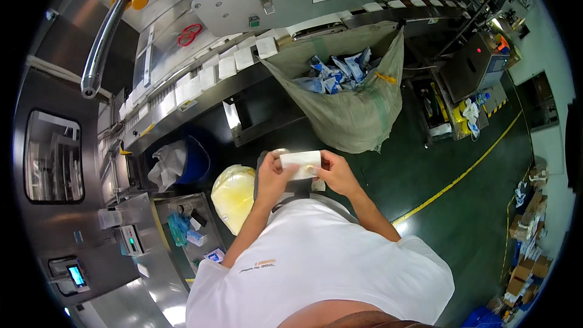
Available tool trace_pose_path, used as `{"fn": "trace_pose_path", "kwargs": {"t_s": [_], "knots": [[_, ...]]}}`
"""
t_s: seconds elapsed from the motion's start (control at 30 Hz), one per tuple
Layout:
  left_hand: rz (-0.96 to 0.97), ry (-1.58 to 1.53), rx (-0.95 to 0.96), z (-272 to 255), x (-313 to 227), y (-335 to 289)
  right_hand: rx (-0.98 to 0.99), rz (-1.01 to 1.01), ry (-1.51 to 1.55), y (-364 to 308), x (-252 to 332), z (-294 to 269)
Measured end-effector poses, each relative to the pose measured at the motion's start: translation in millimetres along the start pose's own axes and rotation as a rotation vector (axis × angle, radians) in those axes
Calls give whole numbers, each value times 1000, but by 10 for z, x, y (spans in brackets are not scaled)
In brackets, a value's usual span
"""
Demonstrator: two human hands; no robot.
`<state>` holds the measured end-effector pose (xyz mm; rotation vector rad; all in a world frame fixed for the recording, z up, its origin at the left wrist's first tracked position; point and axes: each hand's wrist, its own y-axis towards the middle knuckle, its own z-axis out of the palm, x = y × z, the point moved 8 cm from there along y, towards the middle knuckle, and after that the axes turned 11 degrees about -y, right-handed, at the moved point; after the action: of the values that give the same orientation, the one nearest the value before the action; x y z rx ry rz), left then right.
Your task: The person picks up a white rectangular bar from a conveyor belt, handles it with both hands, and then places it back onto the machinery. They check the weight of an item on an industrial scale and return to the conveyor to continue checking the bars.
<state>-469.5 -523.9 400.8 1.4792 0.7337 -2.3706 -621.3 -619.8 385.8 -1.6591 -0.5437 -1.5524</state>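
Two hands hold one white packet (pixel 300 164) at chest height: left hand (pixel 271 176) and right hand (pixel 334 172), fingers clamped on its ends. Progress, judged: packet off the line, not yet dropped anywhere. Conveyor (pixel 200 85) beyond carries a row of similar white packets. Woven sack (pixel 355 109), open, holds blue-and-white packets; well apart from the hands. Yellow bag (pixel 234 194) lies just left of the left forearm. Nothing stands between hands and sack.

Grey sack (pixel 355 115) of blue packets (pixel 340 73) hanging off the conveyor (pixel 200 94); white pads (pixel 226 67) lined along it; yellow bag (pixel 234 194) below; red scissors (pixel 189 34); yellow floor line (pixel 461 176).
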Motion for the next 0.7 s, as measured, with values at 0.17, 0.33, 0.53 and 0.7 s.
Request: {"fn": "trace_pose_path", "kwargs": {"t_s": [0.17,0.33,0.53,0.7], "knots": [[-5,11,-21,-88,-72,60,-2,-10,14,106,-25,63],[27,177,-19,-214,-228,173,31,61,193,282,-217,134],[129,234,-201,-930,-450,149,220,-60,-15,817,-61,698],[190,81,-231,-1592,-655,239,250,-90,-155,1178,310,1275]]}}
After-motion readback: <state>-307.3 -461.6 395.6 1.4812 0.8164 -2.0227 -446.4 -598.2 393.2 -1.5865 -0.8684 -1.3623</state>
